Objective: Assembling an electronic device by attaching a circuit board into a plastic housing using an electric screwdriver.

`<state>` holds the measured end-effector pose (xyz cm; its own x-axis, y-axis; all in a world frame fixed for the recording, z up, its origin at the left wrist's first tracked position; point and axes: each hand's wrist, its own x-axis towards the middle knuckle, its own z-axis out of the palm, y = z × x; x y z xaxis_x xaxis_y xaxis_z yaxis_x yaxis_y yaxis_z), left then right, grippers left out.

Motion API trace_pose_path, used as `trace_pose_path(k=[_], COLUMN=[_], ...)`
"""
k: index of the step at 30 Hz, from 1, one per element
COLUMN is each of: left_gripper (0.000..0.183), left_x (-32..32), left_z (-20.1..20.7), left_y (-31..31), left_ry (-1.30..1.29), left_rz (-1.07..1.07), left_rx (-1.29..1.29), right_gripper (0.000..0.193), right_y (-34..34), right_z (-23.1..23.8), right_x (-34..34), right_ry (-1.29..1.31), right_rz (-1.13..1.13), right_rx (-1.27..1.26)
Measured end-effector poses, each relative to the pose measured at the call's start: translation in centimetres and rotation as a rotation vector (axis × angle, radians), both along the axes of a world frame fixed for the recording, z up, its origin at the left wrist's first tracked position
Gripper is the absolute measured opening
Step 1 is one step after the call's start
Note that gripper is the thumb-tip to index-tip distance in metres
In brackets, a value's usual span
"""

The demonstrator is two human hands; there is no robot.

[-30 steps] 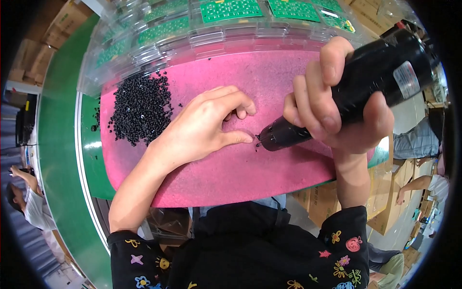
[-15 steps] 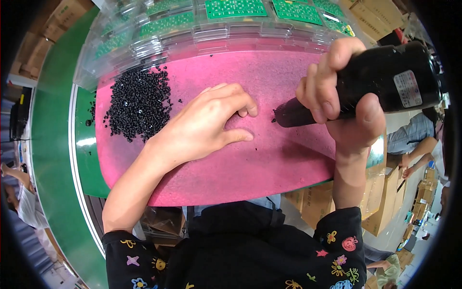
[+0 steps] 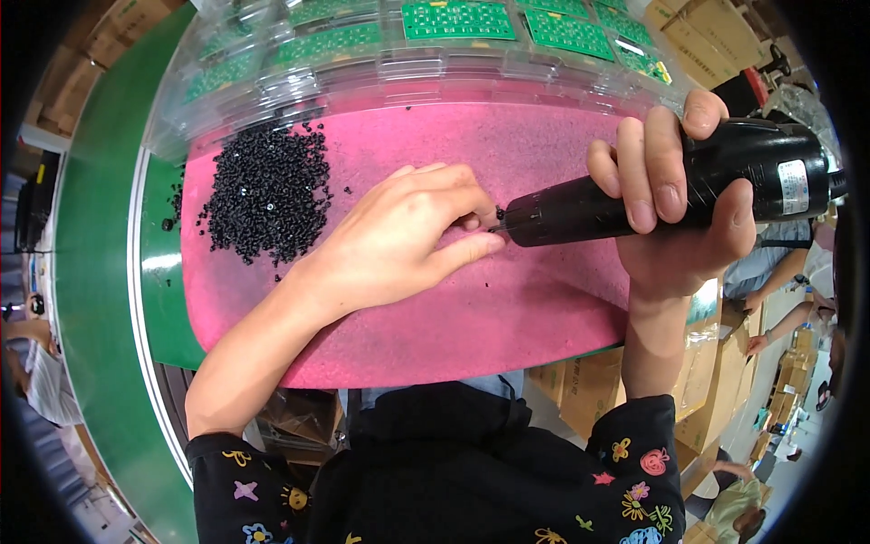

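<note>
My right hand (image 3: 675, 190) is wrapped round a black electric screwdriver (image 3: 571, 213), held almost level with its nose pointing left. My left hand (image 3: 408, 231) reaches in over the pink mat (image 3: 408, 340), thumb and forefinger drawn together right at the screwdriver's tip. Tiny dark bits show between the fingertips and the nose, too small to name for certain. To the left of that hand a heap of small black screw-like pieces (image 3: 263, 195) is spread on the mat, with a few lighter ones among them.
Stacked clear plastic trays (image 3: 362, 68) holding green circuit boards (image 3: 458, 20) stand along the mat's far edge. The green table (image 3: 100, 227) with a white rim runs along the left. Cardboard boxes (image 3: 584, 394) are at the lower right. Other people are visible at both sides.
My left hand has moved slightly right, closing its thumb and forefinger at the screwdriver's tip. The screwdriver has swung more level, its nose shifting left to meet those fingers.
</note>
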<state>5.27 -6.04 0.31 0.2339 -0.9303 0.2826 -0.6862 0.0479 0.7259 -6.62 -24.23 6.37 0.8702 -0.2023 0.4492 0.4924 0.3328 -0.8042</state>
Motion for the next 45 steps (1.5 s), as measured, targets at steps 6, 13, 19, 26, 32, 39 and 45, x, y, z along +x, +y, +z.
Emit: trace_pose_path(k=[6, 13, 19, 26, 32, 39, 45], left_gripper=[0.015, 0.016, 0.020, 0.035, 0.043, 0.040, 0.039], left_x=[-0.4, -0.4, -0.7, -0.7, -0.5, -0.4, -0.3], left_z=[0.6, 0.4, 0.2, 0.4, 0.0, 0.1, 0.0], left_y=[-0.2, -0.2, -0.4, -0.5, -0.5, -0.4, -0.3], left_ry=[0.213, 0.388, 0.360, 0.224, 0.005, -0.002, -0.006], left_rz=[0.055, 0.095, 0.118, 0.073, 0.005, -0.006, -0.014], left_rx=[0.028, 0.069, 0.063, 0.015, 0.042, 0.035, 0.036], right_gripper=[0.040, 0.038, 0.040, 0.038, 0.037, 0.037, 0.029], right_y=[-0.2, -0.6, -1.4, -1.2, -1.3, -0.4, 0.2], right_z=[0.5, 0.5, 0.0, 0.7, 0.4, 0.2, 0.2], right_x=[-0.3, -0.5, -0.4, -0.9, -0.8, -0.1, 0.5], right_ry=[-0.052, -0.080, -0.146, -0.059, 0.027, 0.055, 0.306], right_rz=[0.005, 0.000, 0.092, -0.072, -0.258, -0.267, -0.302], right_rx=[0.071, 0.114, 0.060, -0.157, -0.263, -0.321, -0.452])
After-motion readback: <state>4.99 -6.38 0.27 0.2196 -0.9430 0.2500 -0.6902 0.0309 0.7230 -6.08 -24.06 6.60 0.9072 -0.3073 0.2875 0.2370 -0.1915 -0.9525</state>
